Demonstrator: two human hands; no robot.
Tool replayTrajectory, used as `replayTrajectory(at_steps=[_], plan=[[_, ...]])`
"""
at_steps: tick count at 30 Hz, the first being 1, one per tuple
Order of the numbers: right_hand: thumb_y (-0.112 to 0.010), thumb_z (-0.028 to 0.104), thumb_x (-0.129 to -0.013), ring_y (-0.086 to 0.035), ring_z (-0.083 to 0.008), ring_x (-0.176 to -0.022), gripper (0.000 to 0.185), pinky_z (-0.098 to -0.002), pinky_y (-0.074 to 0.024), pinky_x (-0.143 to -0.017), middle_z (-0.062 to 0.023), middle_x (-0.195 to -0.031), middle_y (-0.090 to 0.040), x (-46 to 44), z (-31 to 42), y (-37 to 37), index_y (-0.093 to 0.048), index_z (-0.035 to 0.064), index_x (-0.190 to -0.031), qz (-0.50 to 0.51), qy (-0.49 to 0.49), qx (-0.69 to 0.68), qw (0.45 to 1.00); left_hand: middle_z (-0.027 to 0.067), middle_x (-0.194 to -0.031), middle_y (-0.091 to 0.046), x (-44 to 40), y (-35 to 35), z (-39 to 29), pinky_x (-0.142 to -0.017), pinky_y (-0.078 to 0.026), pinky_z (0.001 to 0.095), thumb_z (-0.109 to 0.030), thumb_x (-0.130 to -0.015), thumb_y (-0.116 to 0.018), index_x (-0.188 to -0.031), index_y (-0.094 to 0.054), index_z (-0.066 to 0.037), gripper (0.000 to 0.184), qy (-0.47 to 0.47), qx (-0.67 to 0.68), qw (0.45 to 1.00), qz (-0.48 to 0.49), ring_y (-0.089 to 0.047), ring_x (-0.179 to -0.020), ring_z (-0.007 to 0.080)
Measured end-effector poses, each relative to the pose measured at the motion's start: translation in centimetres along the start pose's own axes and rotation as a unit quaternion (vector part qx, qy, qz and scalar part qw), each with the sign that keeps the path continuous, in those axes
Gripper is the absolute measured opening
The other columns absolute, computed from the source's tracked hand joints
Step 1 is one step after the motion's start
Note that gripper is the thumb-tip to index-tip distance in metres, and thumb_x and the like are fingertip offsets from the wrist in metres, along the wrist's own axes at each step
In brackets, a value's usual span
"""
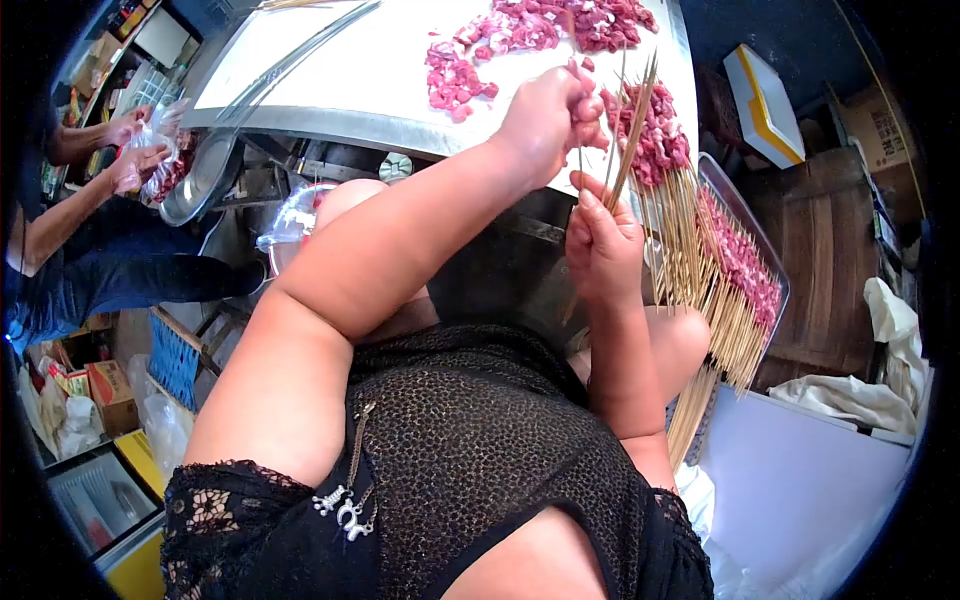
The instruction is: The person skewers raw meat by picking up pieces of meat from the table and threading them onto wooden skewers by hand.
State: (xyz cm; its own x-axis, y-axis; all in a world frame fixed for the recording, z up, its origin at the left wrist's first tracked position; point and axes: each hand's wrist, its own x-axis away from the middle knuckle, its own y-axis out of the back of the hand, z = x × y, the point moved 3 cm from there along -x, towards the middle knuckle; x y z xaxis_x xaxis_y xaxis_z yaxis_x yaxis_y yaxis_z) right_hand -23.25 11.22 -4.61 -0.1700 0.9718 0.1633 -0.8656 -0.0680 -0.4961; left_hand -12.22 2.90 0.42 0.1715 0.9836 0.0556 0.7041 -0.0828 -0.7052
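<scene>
My left hand (545,115) is closed, its fingertips pinched around small pieces of raw meat at the edge of the white tabletop (330,90). Just below it, my right hand (606,238) grips several thin bamboo skewers (632,140) that point upward. One skewer rises from there to the meat at my left fingers; its tip is partly hidden. Beyond both hands lie heaps of cut raw meat (460,80). To the right, filled meat skewers (660,140) lie in a row on the table, their bare sticks hanging over the edge.
A tray (778,262) of more meat skewers stands at the right. Long metal rods (300,60) lie on the table's left part. At far left, another person's hands (140,160) hold a clear plastic bag. A white-and-yellow cooler (765,105) stands at the back right.
</scene>
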Motion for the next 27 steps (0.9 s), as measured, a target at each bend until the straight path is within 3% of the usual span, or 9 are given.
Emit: replayTrajectory(at_steps=[7, 9, 10, 11, 12, 14, 16, 20, 27], plan=[[-0.052, 0.013, -0.090, -0.031, -0.0031, -0.041, 0.025, -0.0175, -0.0245, -0.035, 0.0053, -0.056, -0.039, -0.6, 0.0, 0.5, -0.054, 0.0006, -0.112, -0.020, 0.046, -0.003, 0.999, 0.0046, -0.080, -0.052, -1.2, 1.1, 0.2, -0.081, -0.049, 0.0342, -0.028, -0.094, -0.041, -0.114, -0.051, -0.004, 0.032, 0.010, -0.250, 0.961, 0.121, -0.051, -0.070, 0.0129], [-0.052, 0.013, -0.090, -0.030, -0.0029, -0.040, 0.026, -0.0175, -0.0235, -0.034, 0.0053, -0.056, -0.039, -0.6, 0.6, 1.1, -0.054, -0.0001, -0.112, -0.013, 0.053, 0.010, 0.998, 0.0041, -0.091, -0.060, -3.0, 2.8, -3.7, -0.084, -0.047, 0.0297, -0.024, -0.094, -0.040, -0.122, -0.051, -0.008, 0.033, -0.045, -0.558, 0.820, 0.119, -0.057, -0.088, 0.0130], [-0.051, 0.013, -0.090, -0.030, -0.0026, -0.040, 0.026, -0.0174, -0.0232, -0.034, 0.0053, -0.056, -0.039, -0.6, 0.7, 1.2, -0.053, -0.0002, -0.112, -0.004, 0.055, 0.007, 0.998, 0.0093, -0.093, -0.063, -1.1, 2.1, -6.8, -0.051, -0.047, 0.0258, -0.015, -0.087, -0.051, -0.113, -0.058, -0.009, 0.028, -0.048, -0.613, 0.788, 0.034, -0.060, -0.065, 0.0140], [-0.051, 0.013, -0.090, -0.030, -0.0026, -0.040, 0.026, -0.0174, -0.0232, -0.034, 0.0053, -0.056, -0.039, -0.5, 0.7, 1.3, -0.053, -0.0002, -0.112, -0.006, 0.056, 0.004, 0.998, 0.0107, -0.090, -0.064, -5.3, 6.8, -6.8, -0.051, -0.048, 0.0271, -0.009, -0.085, -0.050, -0.104, -0.064, -0.009, 0.024, -0.230, -0.680, 0.689, 0.103, -0.061, -0.068, 0.0142], [-0.051, 0.014, -0.091, -0.030, -0.0024, -0.040, 0.026, -0.0174, -0.0232, -0.034, 0.0054, -0.057, -0.040, -0.4, 0.5, 1.4, -0.053, -0.0003, -0.113, -0.013, 0.042, 0.014, 0.999, 0.0078, -0.083, -0.065, -4.6, 7.7, -7.9, -0.055, -0.050, 0.0308, -0.005, -0.083, -0.049, -0.099, -0.067, -0.010, 0.024, -0.039, -0.685, 0.727, 0.027, -0.062, -0.070, 0.0137], [-0.051, 0.014, -0.091, -0.030, -0.0022, -0.040, 0.026, -0.0173, -0.0233, -0.034, 0.0055, -0.057, -0.040, -0.5, 0.4, 1.4, -0.053, -0.0003, -0.113, -0.019, 0.030, 0.024, 0.999, 0.0080, -0.081, -0.066, -4.6, 9.2, -8.7, -0.065, -0.051, 0.0341, -0.002, -0.080, -0.050, -0.098, -0.067, -0.011, 0.026, -0.072, -0.743, 0.665, 0.022, -0.064, -0.072, 0.0164], [-0.051, 0.014, -0.091, -0.031, -0.0017, -0.041, 0.026, -0.0169, -0.0235, -0.035, 0.0055, -0.058, -0.041, -0.4, 0.5, 1.2, -0.054, 0.0003, -0.112, -0.010, 0.029, 0.033, 0.999, 0.0093, -0.081, -0.066, -4.9, 9.5, -8.4, -0.069, -0.051, 0.0347, -0.004, -0.077, -0.054, -0.095, -0.068, -0.010, 0.023, -0.051, -0.883, 0.461, 0.072, -0.064, -0.071, 0.0199], [-0.051, 0.015, -0.091, -0.032, -0.0016, -0.041, 0.026, -0.0166, -0.0236, -0.035, 0.0055, -0.058, -0.041, -0.4, 0.5, 1.2, -0.054, 0.0003, -0.112, -0.011, 0.024, 0.026, 0.999, 0.0089, -0.077, -0.066, -4.0, 7.8, -8.6, -0.068, -0.049, 0.0317, -0.011, -0.073, -0.061, -0.088, -0.069, -0.007, 0.017, -0.047, -0.906, 0.417, 0.052, -0.063, -0.071, 0.0189], [-0.051, 0.013, -0.090, -0.032, -0.0013, -0.042, 0.025, -0.0165, -0.0229, -0.036, 0.0058, -0.059, -0.043, -0.4, -0.1, 0.9, -0.055, -0.0006, -0.111, -0.009, 0.018, 0.035, 0.999, 0.0099, -0.087, -0.067, -3.9, 8.5, -9.2, -0.057, -0.048, 0.0198, -0.014, -0.089, -0.051, -0.094, -0.061, 0.001, 0.019, -0.042, -0.395, 0.917, -0.034, -0.062, -0.072, 0.0118]])
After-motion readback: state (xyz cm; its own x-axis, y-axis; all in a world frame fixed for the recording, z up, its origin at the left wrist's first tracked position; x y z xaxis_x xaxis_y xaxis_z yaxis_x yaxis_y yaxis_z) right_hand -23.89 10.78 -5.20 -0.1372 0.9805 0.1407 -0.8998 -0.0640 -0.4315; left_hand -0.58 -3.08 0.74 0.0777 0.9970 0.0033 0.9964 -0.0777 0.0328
